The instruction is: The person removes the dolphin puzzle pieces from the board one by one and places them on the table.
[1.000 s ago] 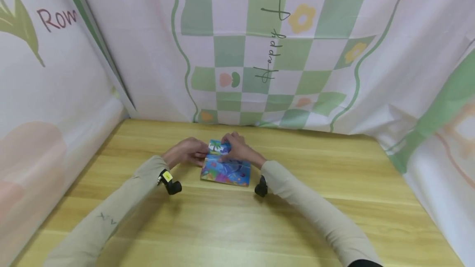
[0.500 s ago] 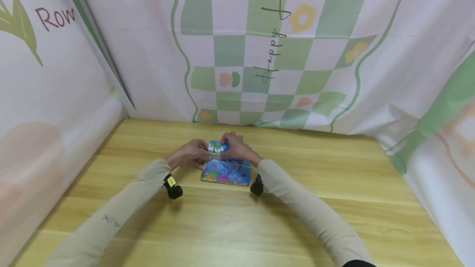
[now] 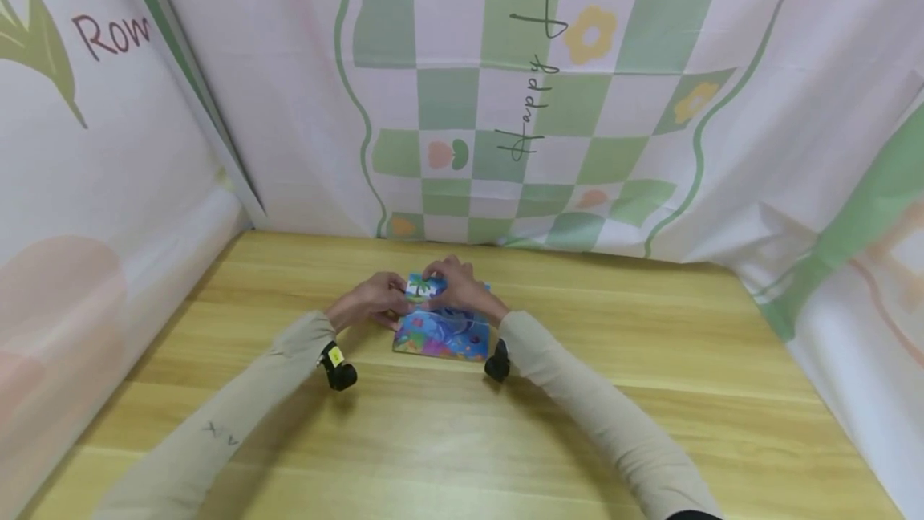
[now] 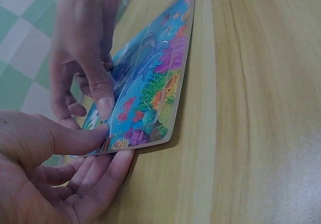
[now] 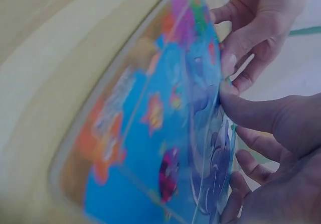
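A thin, stiff picture board [image 3: 440, 337], printed with a dolphin, coral, fish and a palm tree, lies at the far middle of the table. Its surface looks glossy, with fine lines across it; whether these are cuts or clear film is hard to tell. At its left edge my left hand [image 3: 371, 298] pinches the board, thumb on top and fingers beneath, as the left wrist view shows. My right hand [image 3: 458, 289] has its thumb on the print close to the left thumb, with fingers curled around the upper part. Those fingertips are partly hidden in the head view.
The wooden table [image 3: 462, 440] spreads around the board. Behind it hangs a checked curtain [image 3: 520, 103], and another printed cloth [image 3: 94, 183] stands along the left. Small black cameras [image 3: 339, 371] sit on both wrists.
Both hands stay at the board with small shifts. The left hand has moved slightly right along the edge, and the right wrist has drawn a little left. The board barely moves.
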A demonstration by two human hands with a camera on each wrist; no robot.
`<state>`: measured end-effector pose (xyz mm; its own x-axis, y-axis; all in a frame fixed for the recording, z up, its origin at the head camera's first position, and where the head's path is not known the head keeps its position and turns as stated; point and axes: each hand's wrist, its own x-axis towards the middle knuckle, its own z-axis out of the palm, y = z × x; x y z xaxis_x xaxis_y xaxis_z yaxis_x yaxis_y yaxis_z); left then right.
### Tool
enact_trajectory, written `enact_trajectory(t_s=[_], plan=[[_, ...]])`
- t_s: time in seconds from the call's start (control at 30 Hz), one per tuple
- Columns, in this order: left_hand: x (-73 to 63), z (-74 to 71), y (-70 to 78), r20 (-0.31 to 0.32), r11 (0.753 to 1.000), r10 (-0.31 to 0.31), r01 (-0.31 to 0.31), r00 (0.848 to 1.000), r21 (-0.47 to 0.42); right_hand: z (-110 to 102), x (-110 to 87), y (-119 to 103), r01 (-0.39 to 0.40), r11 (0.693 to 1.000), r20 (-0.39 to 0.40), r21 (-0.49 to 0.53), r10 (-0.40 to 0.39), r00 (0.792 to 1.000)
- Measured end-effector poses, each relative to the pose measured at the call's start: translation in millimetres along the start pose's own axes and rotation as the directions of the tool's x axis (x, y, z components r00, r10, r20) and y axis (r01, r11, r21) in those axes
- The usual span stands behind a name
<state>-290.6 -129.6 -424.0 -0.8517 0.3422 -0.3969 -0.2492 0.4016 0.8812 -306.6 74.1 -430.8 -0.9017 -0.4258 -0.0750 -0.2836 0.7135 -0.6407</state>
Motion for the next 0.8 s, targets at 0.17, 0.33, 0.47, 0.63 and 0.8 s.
enact_trajectory(t_s=[0.17, 0.33, 0.47, 0.63, 0.8], plan=[[0.7, 0.0, -0.7, 0.0, 1.0, 0.002, -0.002, 1.0, -0.009, -1.6, 1.6, 0.9, 0.017, 0.999, 0.01, 0.052, -0.018, 1.0], [2.8, 0.2, -1.1, -0.008, 1.0, -0.01, 0.009, 1.0, -0.021, -0.6, -0.2, 3.8, 0.07, 0.994, -0.001, 0.087, -0.07, 0.998], [1.9, 0.3, -0.5, -0.002, 1.0, -0.008, 0.008, 1.0, -0.024, 3.0, -2.6, 4.9, 0.101, 0.992, -0.044, 0.077, -0.098, 0.994], [0.7, 0.7, -0.9, -0.002, 1.0, -0.002, 0.002, 1.0, -0.016, 6.2, -5.9, 0.8, 0.128, 0.992, -0.103, 0.024, -0.125, 0.987], [-0.1, 0.8, -0.8, -0.003, 1.0, -0.007, 0.007, 1.0, -0.015, 6.4, -3.4, 2.5, 0.173, 0.985, -0.074, -0.007, -0.173, 0.982]])
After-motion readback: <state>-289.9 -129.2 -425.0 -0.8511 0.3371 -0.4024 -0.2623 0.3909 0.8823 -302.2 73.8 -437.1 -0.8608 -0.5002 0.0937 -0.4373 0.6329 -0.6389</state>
